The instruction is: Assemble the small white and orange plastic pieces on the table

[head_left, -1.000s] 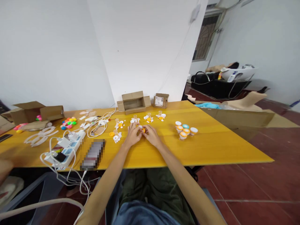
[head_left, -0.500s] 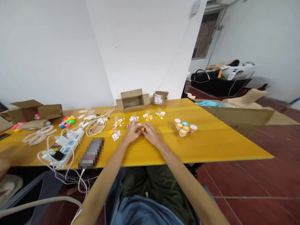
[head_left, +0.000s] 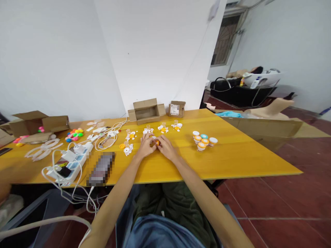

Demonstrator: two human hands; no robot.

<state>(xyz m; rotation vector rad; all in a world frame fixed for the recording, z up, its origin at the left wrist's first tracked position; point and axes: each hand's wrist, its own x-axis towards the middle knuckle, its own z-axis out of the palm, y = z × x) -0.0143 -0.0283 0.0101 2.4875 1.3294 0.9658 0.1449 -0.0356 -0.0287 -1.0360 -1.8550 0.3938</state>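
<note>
My left hand [head_left: 147,147] and my right hand [head_left: 166,147] meet over the middle of the table, fingers curled inward and closed. Between their fingertips is a small orange-and-white piece [head_left: 157,142], mostly covered by the fingers, so its exact kind does not show. Just beyond the hands lie little groups of parts: white cut-out pieces [head_left: 148,131], an orange part [head_left: 163,130] and clear cups [head_left: 176,122]. More white pieces [head_left: 126,150] and an orange ring [head_left: 122,146] sit left of my left hand. Several lidded clear cups [head_left: 201,146] with white, orange and teal tops stand to the right.
An open cardboard box [head_left: 147,113] and a smaller box [head_left: 177,109] stand against the wall. Left are a phone [head_left: 102,168], a power strip [head_left: 77,163] with tangled white cables, and colourful balls [head_left: 74,134]. Part of another person [head_left: 5,193] shows at the left edge.
Both hands stay almost where they were, still closed around the small piece. At the left edge, the other person's arm has shifted slightly.
</note>
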